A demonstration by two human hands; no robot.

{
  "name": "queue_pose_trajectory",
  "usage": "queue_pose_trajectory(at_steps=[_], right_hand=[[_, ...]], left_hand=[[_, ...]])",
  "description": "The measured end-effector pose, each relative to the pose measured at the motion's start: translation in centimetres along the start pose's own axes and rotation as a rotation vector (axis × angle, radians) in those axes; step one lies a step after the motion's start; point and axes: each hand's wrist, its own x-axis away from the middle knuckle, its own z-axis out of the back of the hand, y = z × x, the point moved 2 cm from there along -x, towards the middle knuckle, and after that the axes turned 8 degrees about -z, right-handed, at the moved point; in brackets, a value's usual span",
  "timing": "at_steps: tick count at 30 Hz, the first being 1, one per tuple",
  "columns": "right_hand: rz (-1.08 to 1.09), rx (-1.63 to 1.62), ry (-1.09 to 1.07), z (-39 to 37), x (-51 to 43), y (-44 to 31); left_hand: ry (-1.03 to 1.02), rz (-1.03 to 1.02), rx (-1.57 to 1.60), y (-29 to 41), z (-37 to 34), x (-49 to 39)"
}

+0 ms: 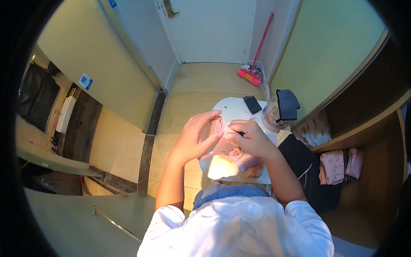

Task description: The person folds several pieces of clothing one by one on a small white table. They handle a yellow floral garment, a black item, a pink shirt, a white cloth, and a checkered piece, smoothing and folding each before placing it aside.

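A thin pink cloth (221, 146), folded in part, is held up between my two hands over a white table (221, 106). My left hand (200, 135) pinches its left edge between thumb and fingers. The upper right edge is gripped by my right hand (249, 136), its fingers curled. Below the cloth, several small crumpled pieces of fabric (245, 162) in mauve and brown lie on the table. Behind my right hand is a pale lacy piece (242, 118). A dark flat folded item (252, 104) rests near the far edge.
A clear plastic container (272, 115) with a grey cloth (287, 104) over it stands at the table's right. Black fabric (298, 154) lies beside it, near a wooden shelf holding folded pink clothes (331, 167). A pink broom (250, 77) leans by the white door (212, 32).
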Motion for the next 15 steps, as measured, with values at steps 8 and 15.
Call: queue_pose_trajectory(at_steps=[8, 15], right_hand=[[-0.179, -0.021, 0.060, 1.0, 2.2, 1.5], [-0.071, 0.103, 0.415, 1.2, 5.6, 5.1]], left_hand=[[0.118, 0.024, -0.018, 0.7, -3.3, 0.9], [0.179, 0.004, -0.077, 3.2, -2.6, -0.3]])
